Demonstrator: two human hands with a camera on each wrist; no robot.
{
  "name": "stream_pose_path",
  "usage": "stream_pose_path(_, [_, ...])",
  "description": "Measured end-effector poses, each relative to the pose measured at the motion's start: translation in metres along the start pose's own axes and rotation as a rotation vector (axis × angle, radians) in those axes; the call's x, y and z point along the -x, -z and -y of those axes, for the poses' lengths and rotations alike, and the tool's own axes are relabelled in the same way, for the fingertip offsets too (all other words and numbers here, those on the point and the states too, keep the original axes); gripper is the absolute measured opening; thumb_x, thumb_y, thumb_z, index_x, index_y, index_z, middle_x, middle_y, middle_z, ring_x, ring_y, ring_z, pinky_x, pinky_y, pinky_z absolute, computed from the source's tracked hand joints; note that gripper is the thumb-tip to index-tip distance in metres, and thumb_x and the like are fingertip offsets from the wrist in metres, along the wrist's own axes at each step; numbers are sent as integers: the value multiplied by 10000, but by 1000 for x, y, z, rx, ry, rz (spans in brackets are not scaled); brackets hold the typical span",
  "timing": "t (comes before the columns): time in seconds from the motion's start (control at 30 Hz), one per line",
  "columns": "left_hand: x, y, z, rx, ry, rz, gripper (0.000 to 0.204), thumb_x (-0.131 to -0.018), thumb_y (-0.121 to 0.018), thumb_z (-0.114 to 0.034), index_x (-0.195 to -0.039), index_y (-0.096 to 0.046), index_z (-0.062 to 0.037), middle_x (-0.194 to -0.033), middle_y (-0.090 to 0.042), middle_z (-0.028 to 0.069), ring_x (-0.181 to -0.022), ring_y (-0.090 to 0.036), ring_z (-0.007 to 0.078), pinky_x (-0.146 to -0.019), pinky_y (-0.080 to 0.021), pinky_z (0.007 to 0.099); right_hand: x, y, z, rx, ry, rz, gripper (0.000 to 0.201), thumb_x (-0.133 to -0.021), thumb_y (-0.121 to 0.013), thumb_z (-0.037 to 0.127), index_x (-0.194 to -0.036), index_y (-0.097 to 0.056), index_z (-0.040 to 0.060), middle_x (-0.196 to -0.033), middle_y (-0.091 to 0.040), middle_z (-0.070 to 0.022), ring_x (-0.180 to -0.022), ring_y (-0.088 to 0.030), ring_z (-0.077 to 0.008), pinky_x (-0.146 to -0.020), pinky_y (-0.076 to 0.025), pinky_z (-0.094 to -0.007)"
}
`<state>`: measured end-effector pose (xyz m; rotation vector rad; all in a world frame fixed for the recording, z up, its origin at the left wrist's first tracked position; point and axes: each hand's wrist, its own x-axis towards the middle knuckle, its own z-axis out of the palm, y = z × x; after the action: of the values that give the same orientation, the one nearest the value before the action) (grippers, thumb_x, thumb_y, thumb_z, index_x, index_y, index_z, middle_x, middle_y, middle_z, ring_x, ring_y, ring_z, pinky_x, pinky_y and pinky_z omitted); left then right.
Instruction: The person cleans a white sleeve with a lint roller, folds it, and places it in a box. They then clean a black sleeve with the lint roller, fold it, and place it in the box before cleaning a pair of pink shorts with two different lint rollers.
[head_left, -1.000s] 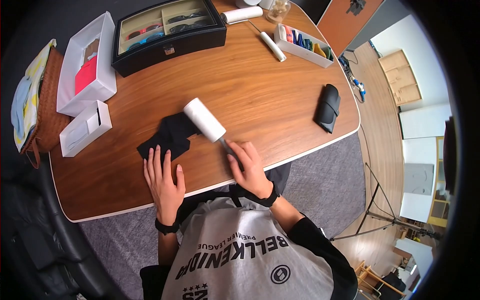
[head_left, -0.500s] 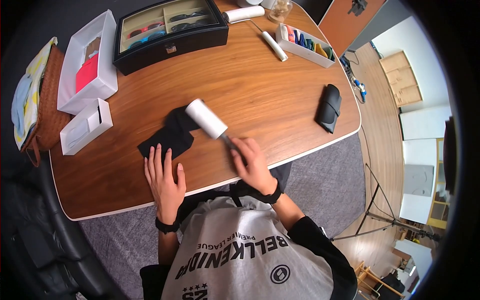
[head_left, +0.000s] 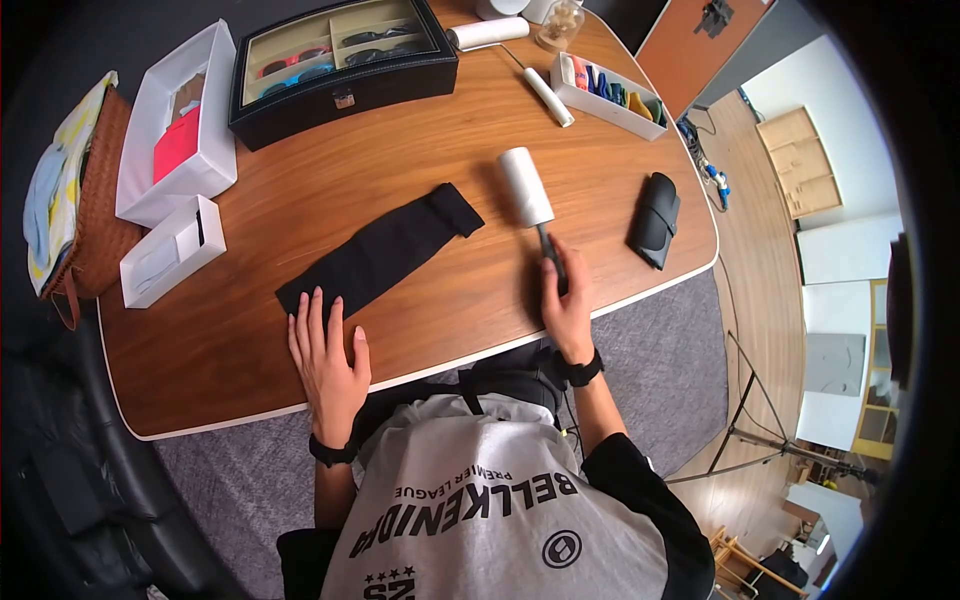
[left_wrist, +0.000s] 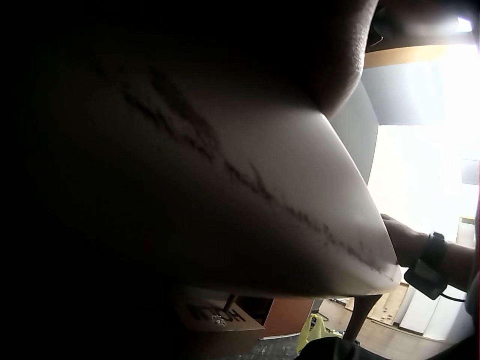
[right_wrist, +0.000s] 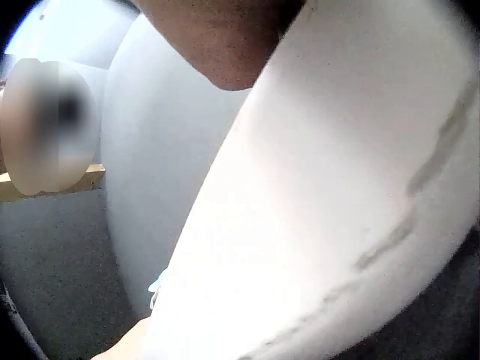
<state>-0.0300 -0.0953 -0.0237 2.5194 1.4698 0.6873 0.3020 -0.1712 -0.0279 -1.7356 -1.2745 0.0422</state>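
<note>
A long black cloth (head_left: 385,250) lies stretched out diagonally on the wooden table (head_left: 440,310), its far end bent over. The left hand (head_left: 332,365) lies flat with straight fingers, the fingertips resting on the cloth's near end. To the right of the cloth, the right hand (head_left: 568,305) grips the dark handle of a lint roller (head_left: 525,187) with a white roll. Roll and cloth are apart in the head view. In the left wrist view the right hand (left_wrist: 401,238) shows in part beyond the table's pale edge (left_wrist: 300,172).
A black glasses case (head_left: 656,221) lies at the right. Along the back stand a sunglasses box (head_left: 350,100), a spare white roller (head_left: 547,97) and a narrow white box of rolled colored items (head_left: 610,108). White boxes (head_left: 215,150) and a brown basket (head_left: 105,190) are at the left.
The right hand and lint roller have moved right, off the cloth. The cloth's far part, earlier bunched, now lies extended to the upper right. The left hand has stayed in place.
</note>
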Motion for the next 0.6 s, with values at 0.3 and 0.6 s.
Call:
stream_pose_path(0.3, [1,0,2,-13,2,22,443,-1045,-566,-226,-1433,-574,-14,-1605,-459,200,-1519,-373,398,-1257,-248,585,25,-32,62,-135,177,419,372,-942,-676,3,-1312,-655,-29,-1053,-650,-204,-957,-632,-388,-851,-526,-424])
stream_pose_path(0.6, [0,2,0,8,7,20,436,-1043,-569,-222,-1427,-579,-15,-1602,-462,199,-1517,-376,399,-1254,-252,582,-10,-3,-12,40,67,91,309,-1002,-610,39,-1296,-652,-43,-1021,-656,-244,-942,-638,-410,-845,-517,-460])
